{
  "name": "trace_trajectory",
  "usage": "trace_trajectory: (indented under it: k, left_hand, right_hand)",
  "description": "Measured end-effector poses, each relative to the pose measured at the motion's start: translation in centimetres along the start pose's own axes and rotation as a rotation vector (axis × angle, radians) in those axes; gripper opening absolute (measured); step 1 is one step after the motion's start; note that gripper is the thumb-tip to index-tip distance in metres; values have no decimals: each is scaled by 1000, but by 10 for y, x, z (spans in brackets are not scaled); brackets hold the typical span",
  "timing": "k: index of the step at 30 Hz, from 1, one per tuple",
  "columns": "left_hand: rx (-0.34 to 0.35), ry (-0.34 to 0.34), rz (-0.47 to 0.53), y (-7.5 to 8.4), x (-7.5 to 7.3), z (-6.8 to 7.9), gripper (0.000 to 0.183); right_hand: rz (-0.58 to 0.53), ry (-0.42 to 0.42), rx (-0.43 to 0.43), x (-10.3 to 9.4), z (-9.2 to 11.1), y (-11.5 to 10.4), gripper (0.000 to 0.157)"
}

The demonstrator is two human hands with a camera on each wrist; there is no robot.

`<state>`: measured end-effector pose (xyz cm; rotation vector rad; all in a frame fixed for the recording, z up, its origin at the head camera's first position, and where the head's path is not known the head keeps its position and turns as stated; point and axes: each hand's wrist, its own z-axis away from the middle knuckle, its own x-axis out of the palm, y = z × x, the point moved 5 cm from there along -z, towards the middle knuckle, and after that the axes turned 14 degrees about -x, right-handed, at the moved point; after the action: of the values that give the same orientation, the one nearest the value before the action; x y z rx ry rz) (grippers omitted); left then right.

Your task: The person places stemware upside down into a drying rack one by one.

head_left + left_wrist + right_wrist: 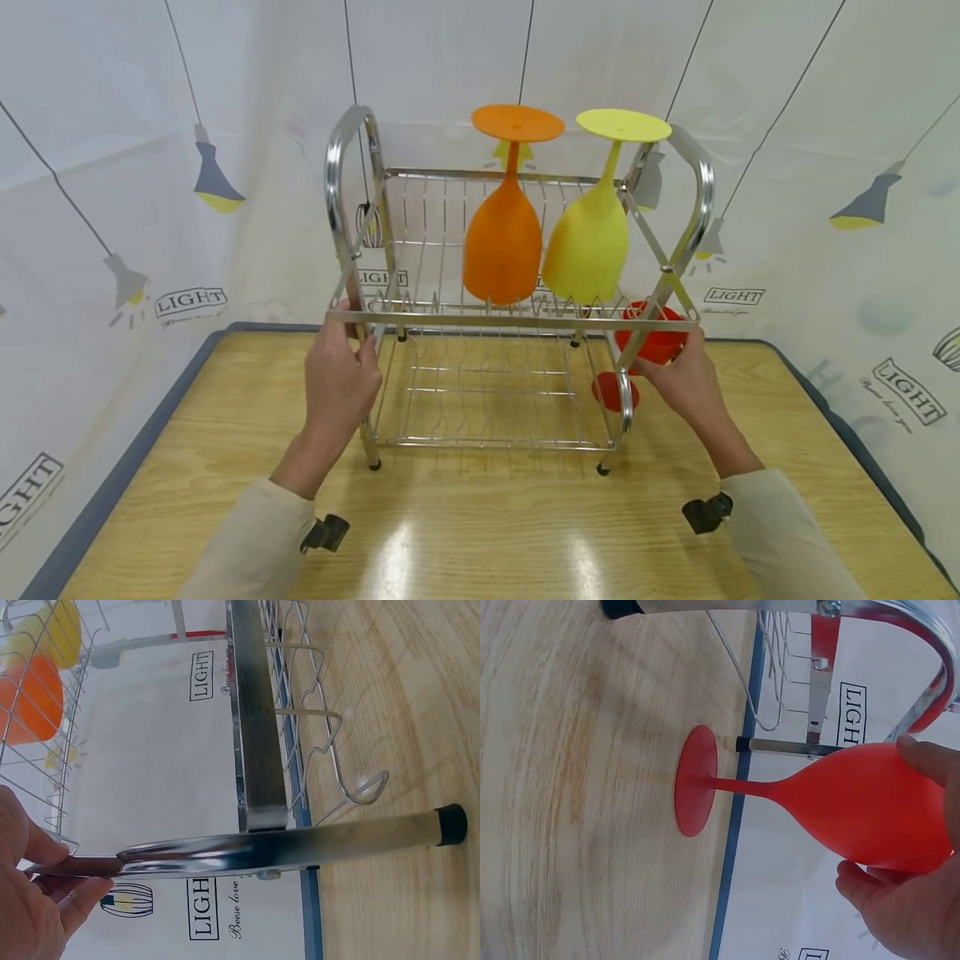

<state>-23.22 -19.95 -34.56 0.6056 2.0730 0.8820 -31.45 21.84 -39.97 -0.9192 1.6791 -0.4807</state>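
A two-tier chrome dish rack [525, 321] stands on the table. My left hand [337, 379] grips the tubular frame at the rack's left side; the left wrist view shows thumb and fingers pinching the metal tube [180, 859]. My right hand [690, 379] is at the rack's right side, fingers and thumb around the bowl of a red wine glass [855, 802]. That glass is upright, its round foot [695, 780] at the tabletop beside the rack. Upside down on the upper tier are an orange wine glass [502, 242] and a yellow wine glass [592, 242], side by side.
The lower wire tier [487, 392] sits close above the wood-grain table [480, 525]. A light wall cloth [270, 167] printed with lamps and lettering surrounds the table's back and sides. Black-tipped rack feet [375, 465] rest on the tabletop.
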Motion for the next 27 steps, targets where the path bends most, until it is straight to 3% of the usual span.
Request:
trace_trajectory:
  k: [6, 12, 27]
  left_hand:
    - [-8, 8, -1, -1, 1, 1, 44]
    - [-11, 18, -8, -3, 2, 0, 43]
    - [-11, 24, 34, -2, 0, 1, 41]
  right_hand:
    - [7, 13, 12, -5, -2, -1, 92]
    - [-22, 82, -14, -18, -5, -8, 94]
    - [-34, 144, -102, -44, 5, -45, 92]
